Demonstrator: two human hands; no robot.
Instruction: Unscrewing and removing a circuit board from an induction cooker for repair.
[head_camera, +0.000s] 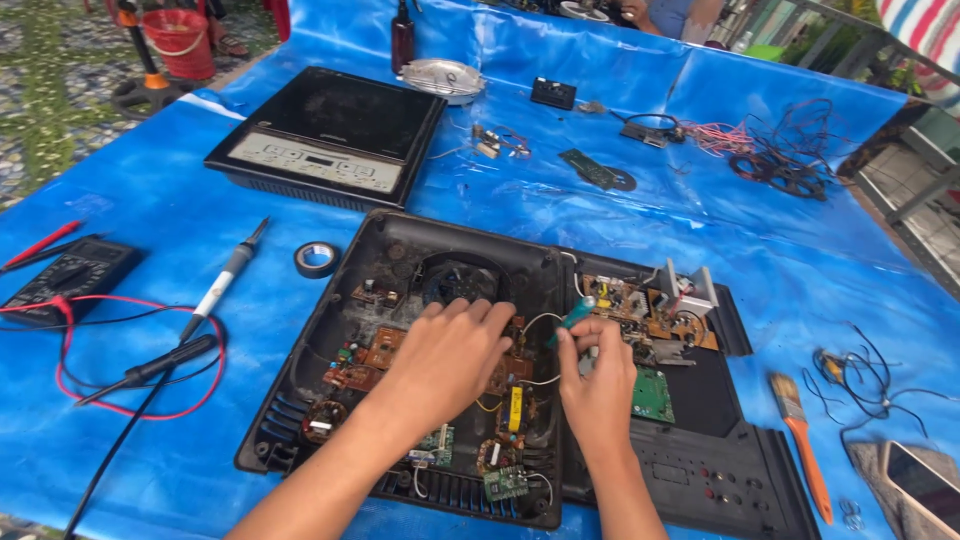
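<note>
Left hand flat, fingers spread, pressing brown circuit board inside opened black plastic cooktop casing, centre near. Right hand clenched around green-handled screwdriver, just right of left hand.

I see work surface covered by wrinkled blue tarp. Directly on it: opened black cooktop housing at centre; intact black induction cooktop behind it, upper left. Black tape roll just beside housing's left corner. Soldering iron left of tape; multimeter at far left, red and black leads looped beside it. Orange-handled brush right of housing, phone at right corner. Loose wire tangle far right rear. Brown bottle, round metal part at back.
</note>
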